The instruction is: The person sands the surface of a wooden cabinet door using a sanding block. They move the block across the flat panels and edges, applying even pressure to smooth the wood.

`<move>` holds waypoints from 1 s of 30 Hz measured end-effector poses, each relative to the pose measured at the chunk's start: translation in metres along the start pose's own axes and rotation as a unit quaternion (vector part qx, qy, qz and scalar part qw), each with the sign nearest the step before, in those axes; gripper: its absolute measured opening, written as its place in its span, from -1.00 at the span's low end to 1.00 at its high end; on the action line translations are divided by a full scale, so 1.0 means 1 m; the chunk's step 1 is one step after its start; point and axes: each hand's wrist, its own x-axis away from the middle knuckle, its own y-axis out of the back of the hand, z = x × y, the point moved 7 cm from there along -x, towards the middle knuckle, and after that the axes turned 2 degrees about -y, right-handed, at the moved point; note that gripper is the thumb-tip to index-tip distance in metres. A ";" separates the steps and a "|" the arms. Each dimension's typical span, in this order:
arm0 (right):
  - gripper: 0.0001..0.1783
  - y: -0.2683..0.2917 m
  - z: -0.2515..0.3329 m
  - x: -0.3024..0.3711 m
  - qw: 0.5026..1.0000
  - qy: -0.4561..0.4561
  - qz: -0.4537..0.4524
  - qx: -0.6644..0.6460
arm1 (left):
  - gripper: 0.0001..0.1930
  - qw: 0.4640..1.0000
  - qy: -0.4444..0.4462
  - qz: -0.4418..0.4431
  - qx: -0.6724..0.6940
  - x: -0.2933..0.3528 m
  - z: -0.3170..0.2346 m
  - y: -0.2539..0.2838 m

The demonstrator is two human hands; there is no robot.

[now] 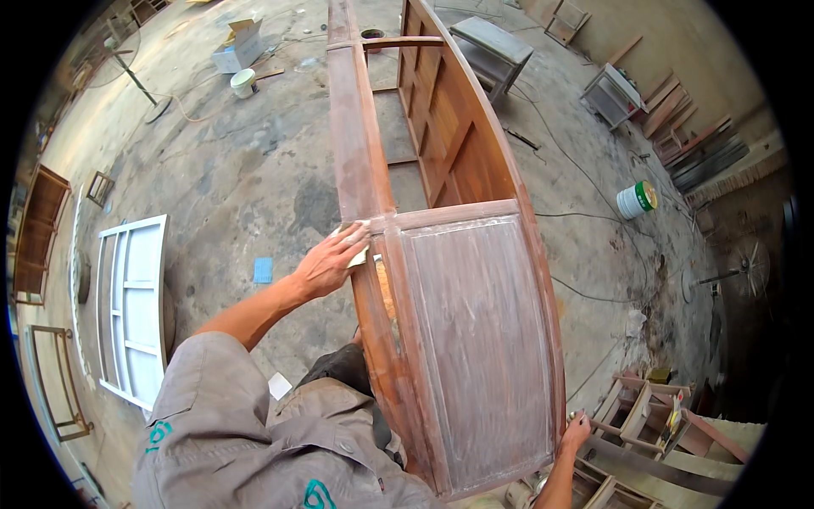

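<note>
A long reddish-brown wooden cabinet frame [475, 339] lies in front of me, its near panel streaked with pale dust. My left hand [326, 265] presses a folded, pale yellow sheet of sandpaper [359, 256] against the left rail, by a crossbar joint. The fingers lie over the sheet and hide part of it. At the near right, my right hand [576, 431] is closed at the outer edge of the frame; its far fingers are partly hidden. Beyond the dusty panel the frame has open bays and a glossy brown panelled side [445, 136].
A white slatted frame [140, 305] stands at left. Farther off are a cardboard box [237, 49], a white bucket [244, 82], and a bucket with a green rim [636, 200]. Cables cross the concrete floor at right. Wooden drawers [636, 411] sit near my right hand.
</note>
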 end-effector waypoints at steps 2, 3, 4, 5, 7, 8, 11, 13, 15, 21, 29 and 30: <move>-0.54 0.000 0.006 0.004 1.000 -0.004 0.006 -0.017 | -0.36 1.000 -0.014 0.000 0.012 -0.009 -0.005 -0.002; -0.54 -0.001 0.009 0.006 1.000 -0.005 0.009 -0.025 | -0.36 1.000 -0.017 -0.004 0.001 -0.004 0.001 0.002; -0.54 0.001 0.006 0.006 0.999 -0.015 0.010 -0.040 | -0.36 1.000 -0.023 -0.008 -0.008 0.002 0.006 0.006; -0.54 0.001 0.003 0.005 0.998 -0.024 0.010 -0.055 | -0.36 0.999 -0.029 -0.012 -0.016 0.005 0.008 0.007; -0.55 0.001 0.002 0.004 0.998 -0.030 0.017 -0.049 | -0.37 1.000 -0.019 -0.013 -0.015 0.002 0.004 0.003; -0.55 0.001 0.009 0.005 0.999 -0.024 0.025 -0.026 | -0.38 1.000 -0.011 -0.013 -0.015 0.001 0.002 0.002; -0.55 -0.001 0.009 0.008 0.997 -0.037 0.020 -0.059 | -0.39 0.999 -0.033 -0.009 -0.011 -0.011 -0.007 -0.002; -0.56 -0.001 0.004 0.007 0.995 -0.042 0.019 -0.084 | -0.39 0.997 -0.059 0.003 -0.043 0.003 0.006 0.005; -0.56 0.001 0.000 0.005 0.996 -0.039 0.024 -0.079 | -0.40 1.000 -0.013 0.007 -0.017 0.033 0.022 0.006; -0.56 -0.003 0.017 0.004 0.998 -0.006 0.041 -0.046 | -0.40 0.997 0.036 -0.062 0.037 -0.006 0.007 0.000; -0.54 -0.002 0.013 0.007 0.998 -0.021 0.012 -0.060 | -0.50 0.987 0.111 -0.085 0.084 -0.017 0.000 -0.010; -0.53 -0.002 0.011 0.006 0.997 -0.027 0.008 -0.070 | -0.52 0.990 0.090 -0.072 0.080 -0.030 -0.007 -0.008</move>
